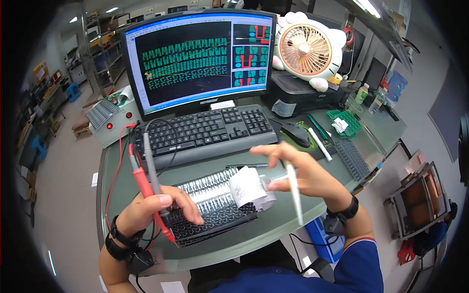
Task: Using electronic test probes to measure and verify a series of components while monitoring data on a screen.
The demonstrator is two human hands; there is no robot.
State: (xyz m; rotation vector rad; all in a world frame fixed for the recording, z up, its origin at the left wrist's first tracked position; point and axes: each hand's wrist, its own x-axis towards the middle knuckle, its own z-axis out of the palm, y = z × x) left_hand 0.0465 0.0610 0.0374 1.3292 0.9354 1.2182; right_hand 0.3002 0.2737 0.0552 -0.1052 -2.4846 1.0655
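Both hands were busy over the near part of the desk (276, 229). In the head view, the left hand (178, 201) pinched a red probe (144, 184) and a gray probe (152, 161) side by side, with its thumb across them. They leaned with their low ends toward the person, maybe because one grip could keep both lined up. Its other fingers curled over the left side of a stack of dark patterned sheets (215, 212). I cannot tell if the probe tips touched it.

The stack lay close to the near edge of the desk, likely so both hands could get to it. A curled white paper (247, 187) sat on its right end, perhaps there to be easy to read.

The right hand (305, 173) had a white pen (295, 195) tucked between its fingers, with the first fingers spread out. The pen was blurry. Maybe it was tucked so the thumb could be free. The thumb was by the paper, but I cannot tell if it touched.

Behind the stack was a keyboard (207, 131), and a big screen (188, 63) stood by the far edge, facing the person, probably for easy looking.
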